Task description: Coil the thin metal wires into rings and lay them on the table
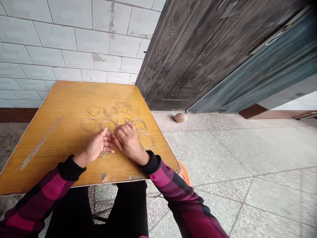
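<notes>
Over the near middle of the wooden table (71, 99), my two hands meet. My left hand (95, 147) is turned palm up, its fingers stretched and slightly apart, the thumb raised. Beside it, my right hand (127, 138) has its fingers curled in a pinch, touching the left fingertips. Whatever the pinch holds is too small or hidden to make out. Several thin wire rings (146, 133) lie in loose rows beyond and right of the hands. Part of another group of wire rings (104, 156) shows below my left fingers.
A bundle of straight thin wires (41, 142) lies slantwise on the table's left side. Behind the table is a white tiled wall (74, 39); a dark carved door (188, 56) stands to the right. A round object (181, 117) and an orange stool (184, 173) are off the table's right side.
</notes>
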`<state>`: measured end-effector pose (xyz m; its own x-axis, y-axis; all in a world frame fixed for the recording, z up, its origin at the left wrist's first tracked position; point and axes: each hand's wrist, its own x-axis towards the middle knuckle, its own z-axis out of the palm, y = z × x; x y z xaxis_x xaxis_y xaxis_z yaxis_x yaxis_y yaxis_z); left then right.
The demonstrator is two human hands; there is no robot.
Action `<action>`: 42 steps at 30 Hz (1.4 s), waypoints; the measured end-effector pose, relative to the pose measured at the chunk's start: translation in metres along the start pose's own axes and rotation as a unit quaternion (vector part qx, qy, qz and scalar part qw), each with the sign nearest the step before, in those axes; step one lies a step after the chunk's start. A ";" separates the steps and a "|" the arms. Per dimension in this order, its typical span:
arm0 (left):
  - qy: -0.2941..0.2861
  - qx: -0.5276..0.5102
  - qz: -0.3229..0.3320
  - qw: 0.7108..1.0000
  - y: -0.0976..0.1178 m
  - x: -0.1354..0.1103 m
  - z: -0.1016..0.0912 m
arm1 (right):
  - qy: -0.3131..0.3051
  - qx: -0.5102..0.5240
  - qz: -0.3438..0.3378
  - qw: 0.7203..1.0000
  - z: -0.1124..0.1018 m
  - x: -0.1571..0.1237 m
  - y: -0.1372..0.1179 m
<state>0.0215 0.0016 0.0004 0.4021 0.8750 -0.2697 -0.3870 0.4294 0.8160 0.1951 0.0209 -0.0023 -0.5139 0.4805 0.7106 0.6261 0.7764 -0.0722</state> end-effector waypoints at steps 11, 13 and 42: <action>0.002 0.041 0.018 0.999 -0.003 0.000 0.002 | 0.004 0.024 0.025 0.999 0.004 -0.004 0.001; 0.001 0.043 0.020 0.999 -0.005 0.002 0.002 | -0.004 -0.001 0.024 1.000 0.005 -0.005 0.001; 0.105 0.105 0.165 0.975 -0.004 -0.001 -0.002 | 0.028 0.096 0.103 0.990 0.002 -0.002 0.007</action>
<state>0.0216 -0.0005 -0.0035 0.0967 0.9938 -0.0547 -0.2797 0.0799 0.9568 0.1991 0.0263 -0.0052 -0.3505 0.6172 0.7044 0.5888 0.7302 -0.3467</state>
